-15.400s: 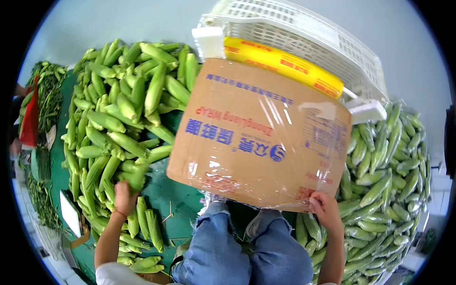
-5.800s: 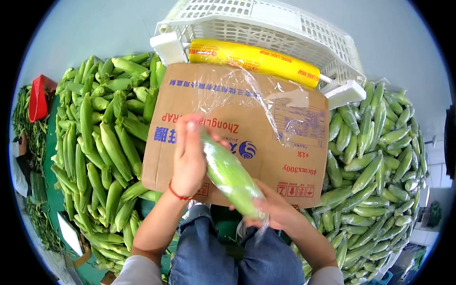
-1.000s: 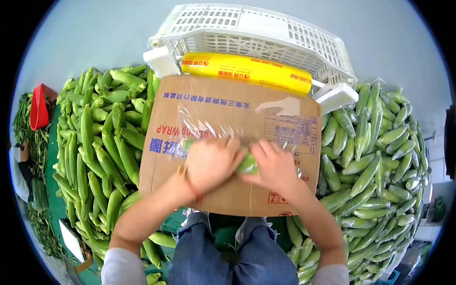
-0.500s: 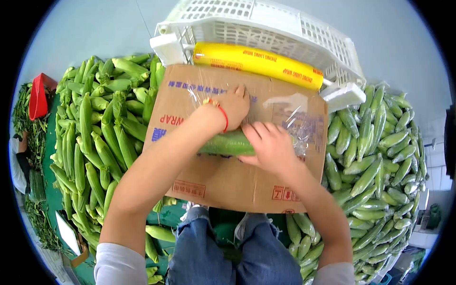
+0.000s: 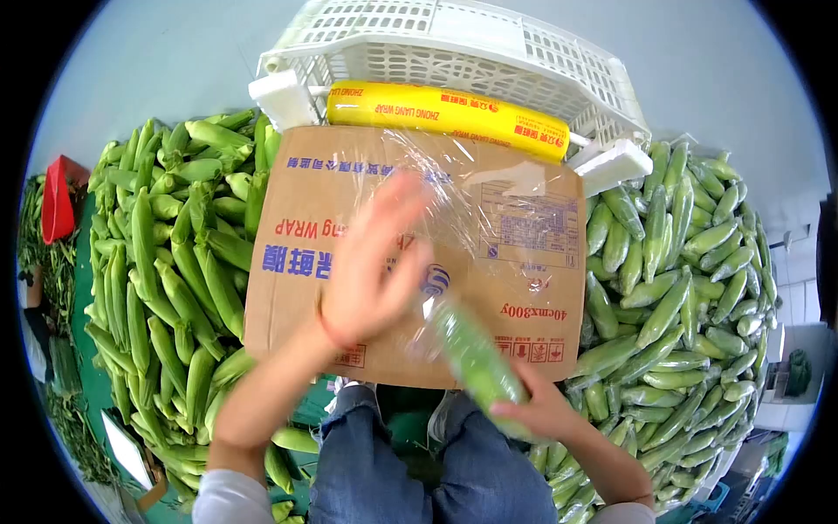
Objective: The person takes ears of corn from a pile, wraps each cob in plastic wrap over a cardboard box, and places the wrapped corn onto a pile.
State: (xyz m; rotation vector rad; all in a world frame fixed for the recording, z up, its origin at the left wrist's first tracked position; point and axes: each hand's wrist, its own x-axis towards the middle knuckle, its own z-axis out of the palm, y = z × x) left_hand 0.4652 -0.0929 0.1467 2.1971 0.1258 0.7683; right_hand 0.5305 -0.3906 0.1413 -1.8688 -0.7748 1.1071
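Observation:
My right hand (image 5: 539,409) grips the lower end of a film-wrapped corn ear (image 5: 478,362), tilted over the near edge of the cardboard box (image 5: 305,196). Blurred by motion, my left hand (image 5: 380,262) is raised over the box with its fingers apart, holding nothing. Clear film lies across the box top, below the yellow wrap roll (image 5: 445,113). Unwrapped green corn (image 5: 166,279) is heaped on the left, and wrapped ears (image 5: 681,323) are piled on the right.
Behind the roll stands a white plastic crate (image 5: 463,57), with white blocks at both roll ends. A red object (image 5: 59,201) and loose greens are at far left. A white flat device (image 5: 127,447) lies lower left. Part of another person shows at the left edge.
The corn ear has moved off the box top toward me and right, now in my right hand alone. My left hand has let go and lifted. The box appears slightly lower left.

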